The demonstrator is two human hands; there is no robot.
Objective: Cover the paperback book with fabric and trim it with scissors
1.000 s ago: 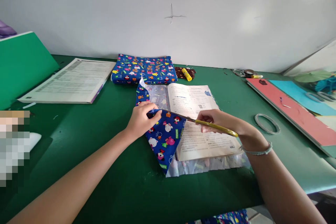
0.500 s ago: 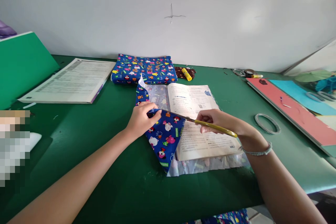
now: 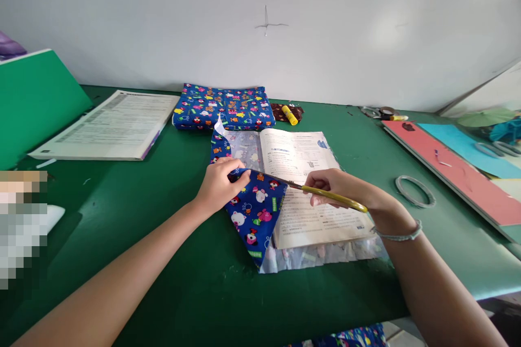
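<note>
An open book [image 3: 325,222] lies on a sheet of blue patterned fabric [image 3: 260,209], whose pale underside shows around the pages. The fabric's left part is folded over toward the book. My left hand [image 3: 223,184] pinches the fold between thumb and fingers. Scissors with yellow handles [image 3: 334,197] are in my right hand [image 3: 329,187], their dark blades lying along the upper edge of the fold and pointing at my left thumb. The blade tips are hidden near that thumb.
Behind the book sit a folded blue patterned cloth [image 3: 223,108] and a yellow glue stick [image 3: 289,115]. A thick book [image 3: 109,124] lies at left, near a green board [image 3: 36,103]. To the right are a clear ring [image 3: 415,191] and a red board [image 3: 448,165].
</note>
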